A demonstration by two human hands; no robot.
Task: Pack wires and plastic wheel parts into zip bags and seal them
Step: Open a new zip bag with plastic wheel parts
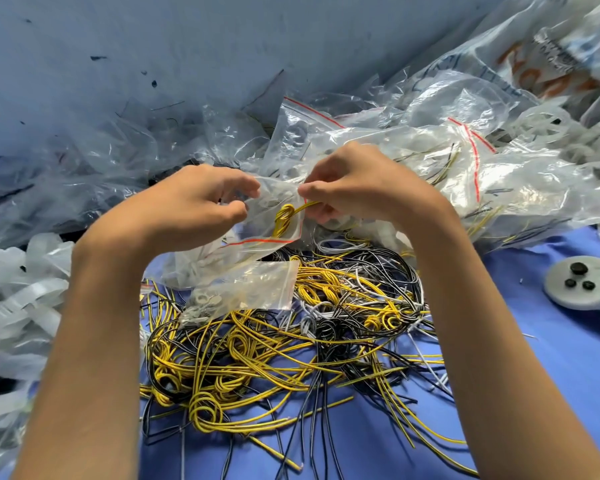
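Zip bag [257, 234] in left hand [187, 206], right hand [357, 188] seemingly gripping wire [284, 216]

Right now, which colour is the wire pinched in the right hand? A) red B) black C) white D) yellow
D: the coiled wire that the right hand pinches is yellow, showing against the clear zip bag that the left hand grips.

A coiled yellow wire [284, 216] sat half inside a clear red-striped zip bag [257, 233] raised above tangled wires [274, 344].
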